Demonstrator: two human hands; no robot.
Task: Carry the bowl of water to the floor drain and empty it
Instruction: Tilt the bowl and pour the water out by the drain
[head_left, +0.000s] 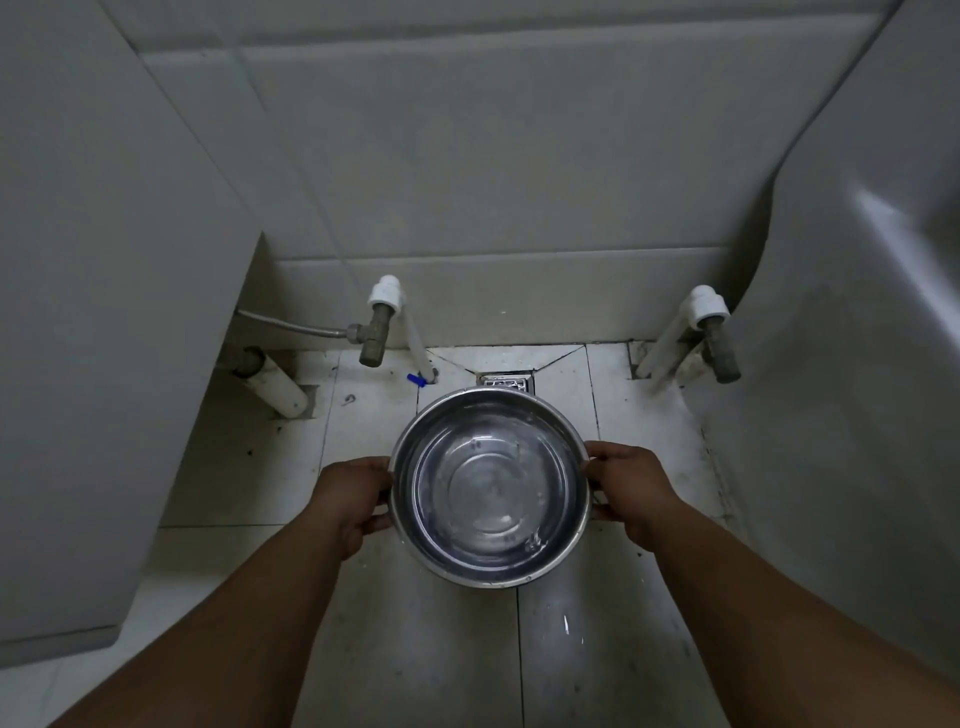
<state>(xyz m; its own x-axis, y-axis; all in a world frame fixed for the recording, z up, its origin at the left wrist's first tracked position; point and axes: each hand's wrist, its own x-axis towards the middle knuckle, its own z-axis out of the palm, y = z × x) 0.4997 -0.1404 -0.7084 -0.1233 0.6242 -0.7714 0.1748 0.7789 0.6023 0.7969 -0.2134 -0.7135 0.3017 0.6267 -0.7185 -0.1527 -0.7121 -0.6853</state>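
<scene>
You have one steel bowl (490, 488), held by two hands: left hand (352, 501) and right hand (634, 493). You can count one floor drain (505, 381), two metal valves, left valve (375, 335) and right valve (719, 353), and one small blue piece (416, 380).

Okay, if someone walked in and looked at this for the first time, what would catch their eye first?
Probably the shiny steel bowl of water at centre, gripped at its rim by the left hand and right hand. Just beyond its far edge, the metal floor drain peeks out by the wall, flanked by two valves on white pipes.
</scene>
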